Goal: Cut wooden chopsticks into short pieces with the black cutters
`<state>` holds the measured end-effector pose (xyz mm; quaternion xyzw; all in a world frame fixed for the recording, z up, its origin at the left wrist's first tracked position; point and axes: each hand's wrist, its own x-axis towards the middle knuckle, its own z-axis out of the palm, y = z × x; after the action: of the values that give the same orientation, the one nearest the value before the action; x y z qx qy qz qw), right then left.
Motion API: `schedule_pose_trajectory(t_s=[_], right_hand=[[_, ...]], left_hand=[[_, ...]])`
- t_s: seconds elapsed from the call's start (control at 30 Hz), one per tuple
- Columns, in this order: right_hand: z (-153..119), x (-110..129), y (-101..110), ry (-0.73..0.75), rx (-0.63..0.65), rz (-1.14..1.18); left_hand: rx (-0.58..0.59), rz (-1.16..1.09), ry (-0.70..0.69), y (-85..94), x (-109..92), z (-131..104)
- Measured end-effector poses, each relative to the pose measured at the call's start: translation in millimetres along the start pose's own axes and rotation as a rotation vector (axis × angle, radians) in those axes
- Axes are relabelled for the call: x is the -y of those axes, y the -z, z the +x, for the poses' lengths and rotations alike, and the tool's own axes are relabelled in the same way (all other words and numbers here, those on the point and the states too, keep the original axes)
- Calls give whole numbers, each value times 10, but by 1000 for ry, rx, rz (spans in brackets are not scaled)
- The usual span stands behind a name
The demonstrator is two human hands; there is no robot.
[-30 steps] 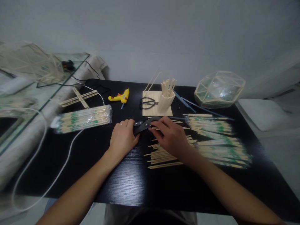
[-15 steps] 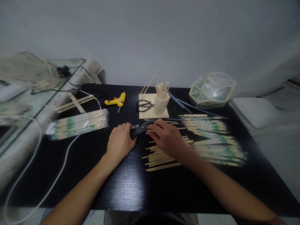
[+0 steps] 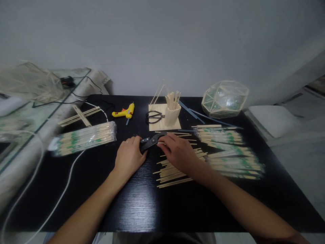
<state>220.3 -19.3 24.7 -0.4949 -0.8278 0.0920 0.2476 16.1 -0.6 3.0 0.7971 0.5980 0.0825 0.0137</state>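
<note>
My left hand [image 3: 129,154] is wrapped round the handles of dark pruning shears [image 3: 152,140], low over the black table. At the shears' jaws, the closed fingers of my right hand [image 3: 179,151] pinch a thin wooden chopstick [image 3: 159,143], of which only a short end shows. Under and beside the right hand lies a spread of loose chopsticks [image 3: 172,171]. Behind the shears, a wooden base [image 3: 157,127] bears a stick-built holder [image 3: 172,116] filled with upright sticks, and black-handled scissors [image 3: 155,117] rest on it.
A yellow glue gun [image 3: 124,112] lies at the back left, near a wrapped chopstick pack [image 3: 86,137] and crossed sticks [image 3: 81,115]. More packs [image 3: 236,162] lie on the right. A faceted glass-and-stick shape [image 3: 224,99] stands at the back right. A white cable [image 3: 68,183] loops over the left side.
The view has shifted slightly. Both hands keep about the same place on the shears and the chopstick, with the right hand's fingers moving only a little.
</note>
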Motion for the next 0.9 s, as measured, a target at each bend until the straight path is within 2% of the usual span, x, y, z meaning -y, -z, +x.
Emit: schedule_pose_trajectory(t_s=[0.07,0.13,0.23,0.3,0.4,0.5,0.6,0.7,0.8,0.87,0.9], right_hand=[[25,-30,59,11,-28,-10],[65,-149,194,-22,-128,-16],[108,-527,541,-193,-395,-61],[87,-853,826,-365,-496,-135],[-21,-1267,1214,-572,-536,-262],[-126,-1492,1451,-658,-500,-368],[-138,-1604,1521,-702,-456,-441],[-83,-1683,1495,-730,-419,-452],[-53,-1658,1438,-631,-449,-412],[-67,-1535,1384,-531,-500,-369],[-78,-1443,1349,-476,-477,-326]], left_hand=[[1,-6,11,7,4,3],[4,-16,23,8,9,5],[18,-41,27,-4,11,5],[35,-58,28,-19,7,5],[53,-84,39,-40,-4,6],[57,-122,50,-54,-14,5],[55,-169,64,-81,-9,-2],[43,-232,82,-135,19,-4],[2,-331,100,-192,66,8],[-38,-410,113,-209,95,18],[-59,-452,119,-208,107,23]])
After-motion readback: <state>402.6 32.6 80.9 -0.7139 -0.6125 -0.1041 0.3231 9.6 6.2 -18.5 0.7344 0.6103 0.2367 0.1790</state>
